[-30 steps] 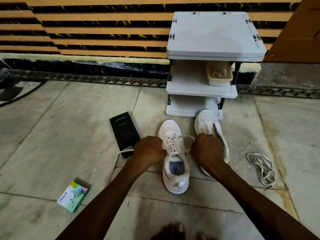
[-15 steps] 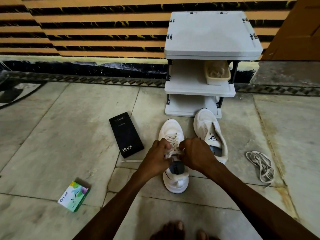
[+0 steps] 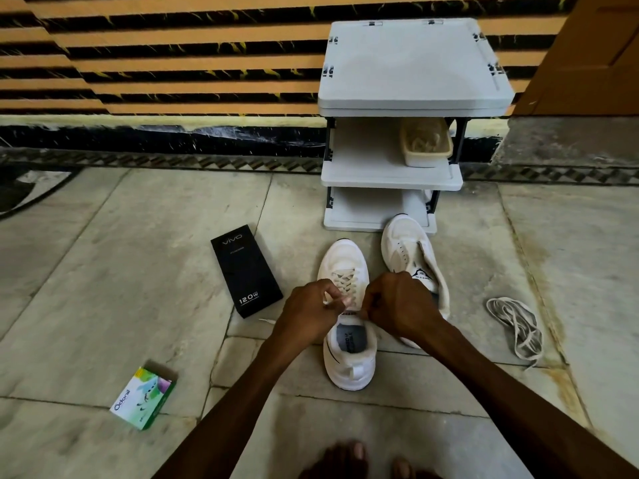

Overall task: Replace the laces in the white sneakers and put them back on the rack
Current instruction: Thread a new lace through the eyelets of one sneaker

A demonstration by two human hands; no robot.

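Note:
Two white sneakers lie on the floor in front of a grey three-shelf rack (image 3: 390, 176). The left sneaker (image 3: 349, 364) is laced with a cream lace (image 3: 345, 281). My left hand (image 3: 311, 314) and my right hand (image 3: 397, 307) meet over its tongue, each pinching an end of that lace. The right sneaker (image 3: 408, 248) has no lace and its tongue is folded open; my right hand covers its heel. A loose pile of old laces (image 3: 518, 326) lies on the floor at the right.
A black phone box (image 3: 245, 269) lies left of the sneakers. A green and white carton (image 3: 143, 397) sits nearer, at the left. A beige tub (image 3: 427, 146) stands on the rack's middle shelf. My bare toes (image 3: 345, 458) show at the bottom edge.
My hands were apart, pulling the lace ends out to both sides. They have come together over the left sneaker's tongue. The right sneaker is uncovered.

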